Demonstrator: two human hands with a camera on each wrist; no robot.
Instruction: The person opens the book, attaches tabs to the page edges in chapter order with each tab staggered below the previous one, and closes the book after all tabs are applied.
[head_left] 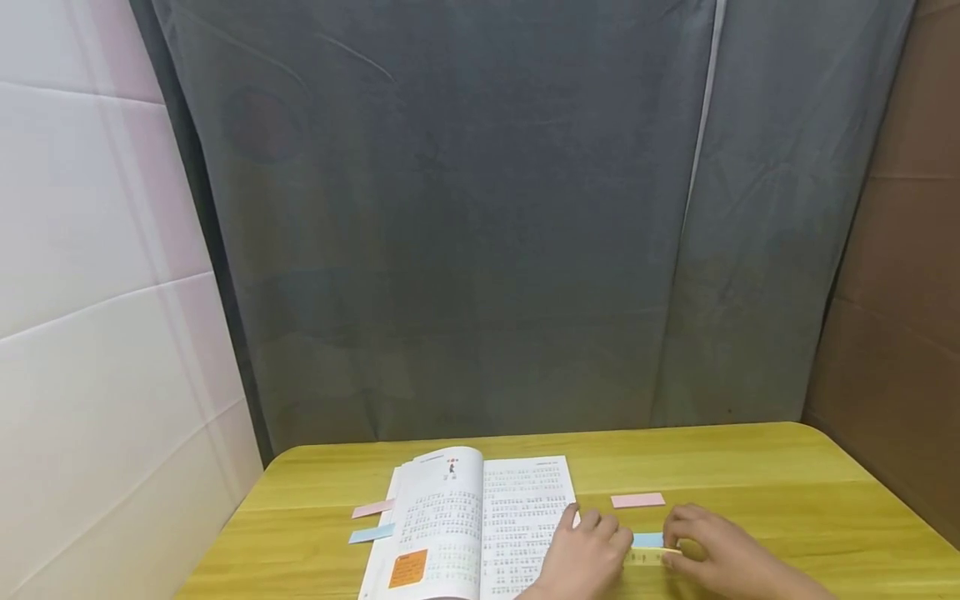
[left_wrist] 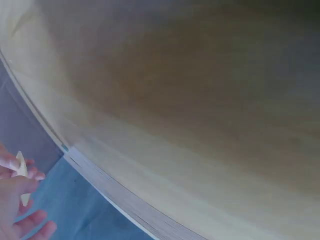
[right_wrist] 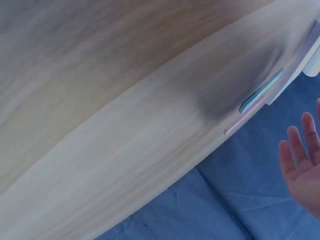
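Both hands meet over a yellow sticky-note strip [head_left: 651,556] lying on the bench [head_left: 787,500]: the left hand [head_left: 585,554] and right hand [head_left: 712,546] each pinch an end in a fingertip grip (blue strip [head_left: 647,540] just behind), beside the open book [head_left: 480,521]; a pink strip [head_left: 637,500] lies farther back.

No text can be read in any view. The open book [head_left: 480,521] on the worktop [head_left: 750,475] carries dense rows of printed characters on both pages, too small and blurred to make out. At the book's 7 o'clock corner, an orange sticky note [head_left: 408,568] bears faint marks, also illegible. Both wrist views show no lettering.
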